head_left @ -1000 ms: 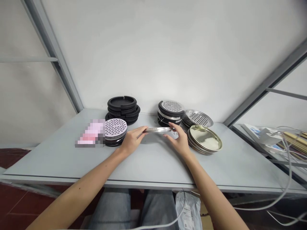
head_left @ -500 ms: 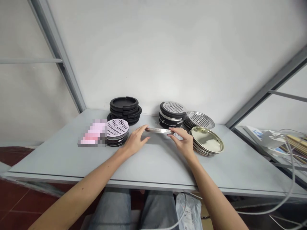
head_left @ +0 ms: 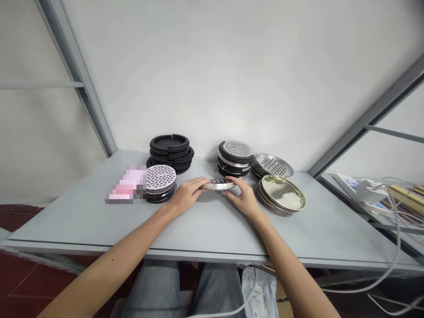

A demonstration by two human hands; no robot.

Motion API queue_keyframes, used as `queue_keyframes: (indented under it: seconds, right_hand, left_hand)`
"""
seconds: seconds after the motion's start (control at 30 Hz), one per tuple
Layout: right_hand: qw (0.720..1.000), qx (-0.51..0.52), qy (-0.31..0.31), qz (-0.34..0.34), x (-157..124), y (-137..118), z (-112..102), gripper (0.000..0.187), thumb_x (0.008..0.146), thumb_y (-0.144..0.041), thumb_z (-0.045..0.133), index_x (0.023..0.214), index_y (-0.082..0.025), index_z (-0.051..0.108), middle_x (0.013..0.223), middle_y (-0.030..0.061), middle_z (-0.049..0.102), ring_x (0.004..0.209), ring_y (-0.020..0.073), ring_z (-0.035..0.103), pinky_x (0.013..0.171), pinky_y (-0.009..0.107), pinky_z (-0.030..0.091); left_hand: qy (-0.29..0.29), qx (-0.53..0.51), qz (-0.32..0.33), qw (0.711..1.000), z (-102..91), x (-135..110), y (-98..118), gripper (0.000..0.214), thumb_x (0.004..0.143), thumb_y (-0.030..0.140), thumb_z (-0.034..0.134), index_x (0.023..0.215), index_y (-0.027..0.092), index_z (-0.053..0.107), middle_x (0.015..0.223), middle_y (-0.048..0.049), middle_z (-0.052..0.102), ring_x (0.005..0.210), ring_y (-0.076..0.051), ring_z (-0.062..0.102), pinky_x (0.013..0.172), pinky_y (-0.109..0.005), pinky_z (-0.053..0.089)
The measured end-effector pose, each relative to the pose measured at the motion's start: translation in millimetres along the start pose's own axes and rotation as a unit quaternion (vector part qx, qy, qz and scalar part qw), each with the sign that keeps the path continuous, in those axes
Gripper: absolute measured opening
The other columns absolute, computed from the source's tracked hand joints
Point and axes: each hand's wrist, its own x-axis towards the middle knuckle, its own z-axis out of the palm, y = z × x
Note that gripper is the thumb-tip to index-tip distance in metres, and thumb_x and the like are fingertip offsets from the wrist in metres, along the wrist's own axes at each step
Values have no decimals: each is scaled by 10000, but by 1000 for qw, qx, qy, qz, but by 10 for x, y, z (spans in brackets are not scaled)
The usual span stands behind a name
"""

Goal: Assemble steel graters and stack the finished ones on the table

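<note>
Your L hand point(head_left: 186, 195) & R hand point(head_left: 244, 197) gripping slotted metal disc point(head_left: 217, 186) at opp. edges, gold tray stack point(head_left: 282, 194) nr R hand

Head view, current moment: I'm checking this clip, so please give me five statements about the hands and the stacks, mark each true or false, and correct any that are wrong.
1. The left hand and right hand hold the same round metal piece. True.
2. The black rings stand farther back than the lilac perforated disc. True.
3. The lilac perforated disc is at the bottom of its stack. False: it is on top.
4. The gold-toned tray is nearer the person than the slotted silver tray. True.
5. The gold-toned tray is left of the left hand. False: it is right of the right hand.
</note>
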Motion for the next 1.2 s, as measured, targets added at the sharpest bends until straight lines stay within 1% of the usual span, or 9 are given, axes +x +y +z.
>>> queue_keyframes:
  seconds: [0.07, 0.17, 0.33, 0.5, 0.63, 0.73, 0.83, 0.97, 1.2]
  right_hand:
    - [1000, 9, -3, 21, -12, 61, 0, 335, 802, -247, 648, 1135, -214, 644, 1100, 80, 697, 1007, 246, 648, 915, 434, 500]
    - [999, 23, 34, 35, -12, 86, -20, 275, 790, -215, 636, 1061, -215, 684, 1032, 62, 720, 957, 237, 662, 896, 419, 506]
    - [997, 14, 77, -18, 16, -3, -63, 230, 772, -194, 671, 994, -242, 708, 993, 50, 715, 935, 230, 631, 871, 418, 496]
    - [997, 3, 50, -56, 16, -90, -40, 200, 778, -176, 668, 960, -247, 710, 940, 48, 697, 899, 221, 617, 833, 405, 493]
    - [999, 10, 41, -26, 22, -89, -32, 293, 746, -189, 697, 1035, -235, 688, 1023, 61, 677, 971, 229, 610, 888, 408, 484]
    - [999, 34, 32, 7, 27, -44, -45, 372, 765, -218, 686, 1136, -232, 654, 1141, 72, 658, 1069, 233, 597, 965, 411, 459]
    - [998, 52, 31, 16, 21, -1, -62, 288, 822, -245, 642, 1108, -233, 673, 1105, 65, 682, 1039, 219, 620, 959, 392, 469]
    - [998, 19, 52, -6, 11, 1, -89, 238, 816, -249, 661, 1050, -232, 703, 1051, 68, 688, 978, 221, 626, 908, 385, 487]
    - [998, 16, 34, -43, 18, -66, -66, 205, 748, -309, 757, 918, -212, 697, 953, 68, 685, 918, 220, 630, 846, 374, 502]
  left_hand:
    - [-9, -9, -1, 1000, -14, 8, 5, 351, 905, 131, 516, 1246, 186, 581, 1307, -93, 601, 1230, -205, 554, 1071, -384, 437]
    - [-11, 8, -20, 1000, -19, 14, 7, 332, 918, 172, 515, 1245, 161, 576, 1322, -123, 583, 1249, -218, 537, 1071, -392, 433]
    - [-3, 52, -29, 998, -1, -2, 12, 463, 875, 239, 605, 1323, 175, 510, 1389, -143, 517, 1295, -250, 485, 1089, -441, 406]
    - [-17, 23, 17, 999, 39, -7, 17, 483, 881, 158, 571, 1353, 215, 485, 1372, -104, 541, 1281, -214, 501, 1093, -418, 411]
    - [-26, -11, 18, 999, 35, 4, 13, 417, 894, 98, 504, 1300, 189, 531, 1327, -102, 580, 1242, -201, 536, 1088, -406, 420]
    - [-15, -18, 2, 1000, 12, 11, 12, 364, 914, 138, 491, 1268, 197, 551, 1329, -98, 579, 1241, -216, 540, 1076, -415, 432]
    - [-6, -4, -21, 1000, 3, 10, 0, 336, 933, 188, 480, 1263, 194, 546, 1324, -105, 579, 1252, -231, 529, 1066, -422, 440]
    - [-7, 38, -46, 998, 8, -4, -24, 385, 928, 272, 526, 1301, 177, 517, 1365, -134, 535, 1292, -254, 484, 1090, -447, 405]
    - [-10, 60, 3, 998, 12, -15, 4, 487, 895, 326, 600, 1359, 234, 484, 1379, -111, 529, 1290, -255, 481, 1085, -456, 406]
